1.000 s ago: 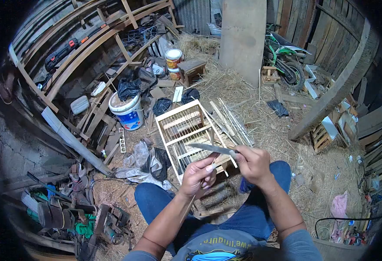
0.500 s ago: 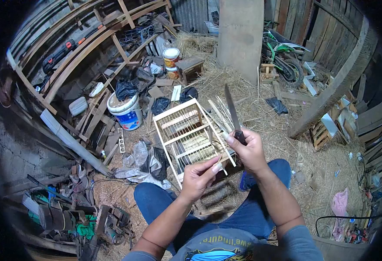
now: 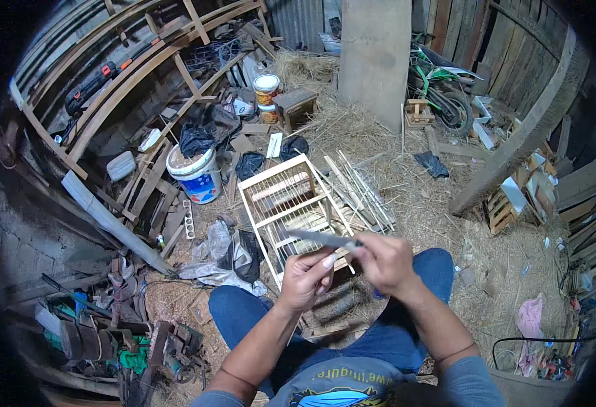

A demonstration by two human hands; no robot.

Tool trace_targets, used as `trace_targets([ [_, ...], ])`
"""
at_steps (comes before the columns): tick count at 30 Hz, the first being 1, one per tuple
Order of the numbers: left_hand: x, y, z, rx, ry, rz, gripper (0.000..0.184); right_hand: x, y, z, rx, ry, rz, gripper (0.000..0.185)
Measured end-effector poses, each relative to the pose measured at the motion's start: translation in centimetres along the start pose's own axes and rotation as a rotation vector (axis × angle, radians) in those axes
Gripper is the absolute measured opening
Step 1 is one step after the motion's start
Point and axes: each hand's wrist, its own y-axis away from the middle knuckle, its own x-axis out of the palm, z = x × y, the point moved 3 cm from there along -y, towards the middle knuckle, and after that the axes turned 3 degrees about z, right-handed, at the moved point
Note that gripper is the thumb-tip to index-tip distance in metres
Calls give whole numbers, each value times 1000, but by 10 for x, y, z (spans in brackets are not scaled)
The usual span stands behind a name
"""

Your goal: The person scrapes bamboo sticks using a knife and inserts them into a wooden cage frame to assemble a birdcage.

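My right hand [image 3: 387, 266] is wrapped round the handle of a knife. Its blade [image 3: 320, 237] points left and lies nearly level, just above the fingertips of my left hand [image 3: 305, 279]. That left hand is closed in a pinch; whatever sits between its thumb and finger is too small and too covered to name. Behind both hands stands a light wooden cage [image 3: 286, 220] with thin parallel bars, its near right corner partly hidden by the hands and blade. Split wooden strips [image 3: 359, 190] lie in a loose pile to the cage's right.
A white bucket [image 3: 199, 178] topped with a black bag stands left of the cage. Crumpled plastic sheeting [image 3: 220, 254] lies nearer. A leaning post [image 3: 515, 136] rises at right, with a green motorbike [image 3: 444, 102] behind. Straw [image 3: 474, 264] covers the floor.
The knife has swung from upright to nearly level, pointing left over my left hand. My right hand has turned and come lower, close to the left.
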Motion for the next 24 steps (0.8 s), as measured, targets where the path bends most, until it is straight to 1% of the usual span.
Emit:
trace_targets([
  [1, 0, 2, 1, -21, 38, 59, 40, -7, -5, -6, 48, 39, -39, 17],
  [2, 2, 4, 2, -12, 57, 59, 40, -11, -8, -10, 94, 78, -77, 18],
  [3, 2, 4, 2, -9, 56, 57, 40, -11, -8, -8, 90, 76, -77, 18],
  [6, 1, 5, 4, -61, 25, -9, 40, -2, 2, 3, -16, 52, -22, 18],
  [8, 4, 5, 0, -11, 4, -97, 40, 1, 6, 4, -15, 37, -2, 17],
  [9, 3, 4, -1, -11, 5, -100, 40, 3, 6, 5, -14, 21, 16, 16],
  [12, 1, 1, 0, -54, 34, -44, 43, -2, 5, -1, 31, 21, 8, 15],
  [15, -2, 2, 1, -71, 36, -53, 38, 0, 6, -8, 24, 21, -48, 15],
  [17, -2, 4, -1, -25, 153, -4, 37, -6, 3, -19, 104, 131, -67, 17],
  [18, -3, 5, 1, -23, 154, -5, 37, -9, 0, -25, 123, 144, -116, 19],
  [21, -7, 6, 4, -22, 95, -23, 38, -15, 1, -16, 80, 136, -68, 20],
  [23, -6, 2, 5, -99, 40, -15, 46, -7, 7, -4, 87, 129, -29, 18],
  [24, 0, 2, 1, -70, 12, -42, 45, -3, 9, 1, 40, 78, -12, 17],
])
